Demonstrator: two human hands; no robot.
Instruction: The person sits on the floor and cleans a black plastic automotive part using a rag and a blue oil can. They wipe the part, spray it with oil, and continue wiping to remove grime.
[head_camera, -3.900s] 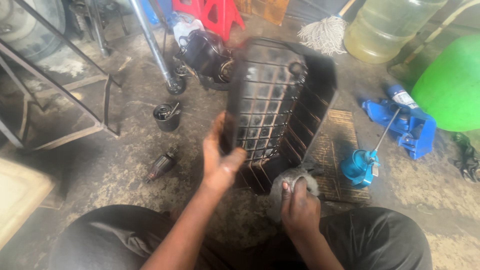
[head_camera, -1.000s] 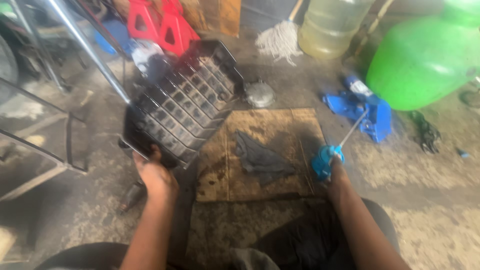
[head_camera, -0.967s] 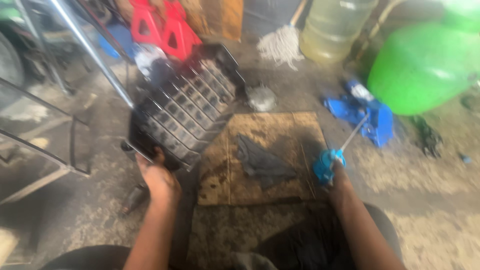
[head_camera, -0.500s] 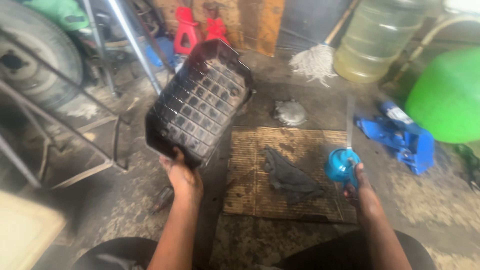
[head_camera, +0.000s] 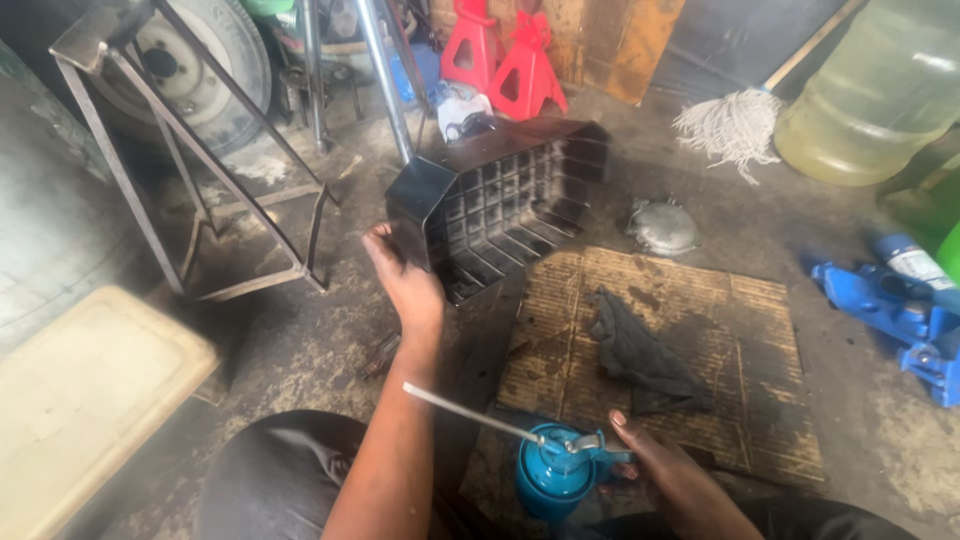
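Oil-stained concrete floor (head_camera: 300, 350) carries a flattened brown cardboard sheet (head_camera: 650, 340) with a dark crumpled rag (head_camera: 640, 350) near its centre. Left hand (head_camera: 405, 285) is closed on the near edge of a black ribbed metal pan (head_camera: 500, 205), held tilted off the floor beyond the cardboard's far-left corner, near a metal frame stand (head_camera: 200, 160). Right hand (head_camera: 665, 475) grips the trigger of a blue long-spouted oil can (head_camera: 550, 470) at the cardboard's near edge.

Oily concrete floor (head_camera: 300, 340); red jack stands (head_camera: 505, 55), wheel (head_camera: 195, 65), metal frame (head_camera: 190, 170), mop (head_camera: 735, 125) behind.
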